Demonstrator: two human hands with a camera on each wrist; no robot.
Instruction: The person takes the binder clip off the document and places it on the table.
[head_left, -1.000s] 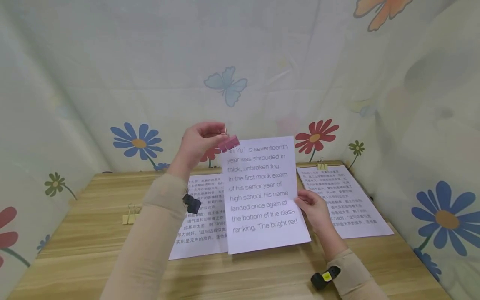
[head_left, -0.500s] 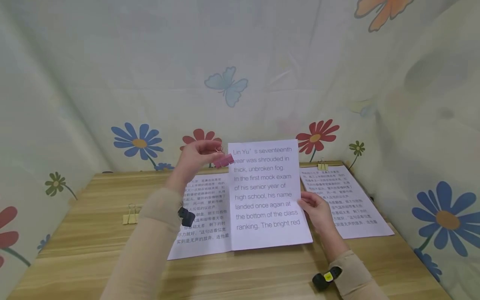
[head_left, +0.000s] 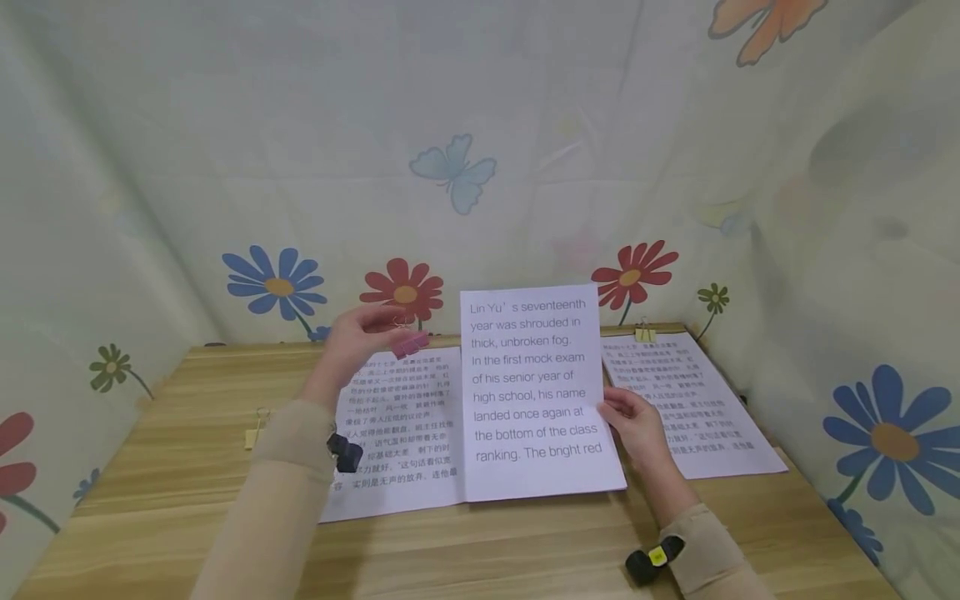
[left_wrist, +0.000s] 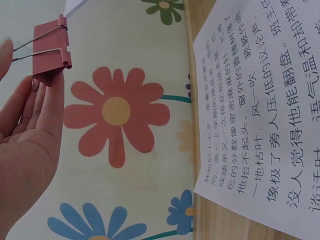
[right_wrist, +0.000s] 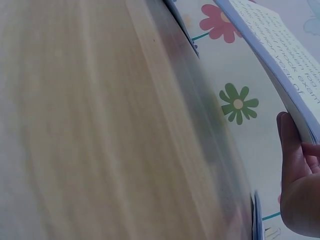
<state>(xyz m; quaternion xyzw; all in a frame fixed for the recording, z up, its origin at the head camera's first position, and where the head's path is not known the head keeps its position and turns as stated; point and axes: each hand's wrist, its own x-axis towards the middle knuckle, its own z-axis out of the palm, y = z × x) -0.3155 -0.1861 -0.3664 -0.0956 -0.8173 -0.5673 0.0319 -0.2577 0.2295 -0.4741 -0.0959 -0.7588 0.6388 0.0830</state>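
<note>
My left hand (head_left: 357,337) pinches a pink binder clip (head_left: 410,345) by its wire handles, apart from any paper. In the left wrist view the binder clip (left_wrist: 49,49) appears dark red, with thumb and fingers at its two handles. My right hand (head_left: 636,423) grips the right edge of a stack of sheets (head_left: 534,400) printed in English, tilted up off the table. From the right wrist view the sheet stack (right_wrist: 280,60) shows its edge between thumb and fingers. Under the left hand lies a sheet with Chinese text (head_left: 397,450), partly covered.
A yellow binder clip (head_left: 251,437) lies on the wooden table (head_left: 150,483) at left, partly behind the sleeve. At right rests another Chinese-text stack (head_left: 712,425) with a yellow binder clip (head_left: 645,332) at its top edge. A flowered cloth (head_left: 300,167) hangs around the table.
My left hand has moved left and down, taking the pink binder clip off the corner of the English sheets. The held stack has shifted slightly right and down.
</note>
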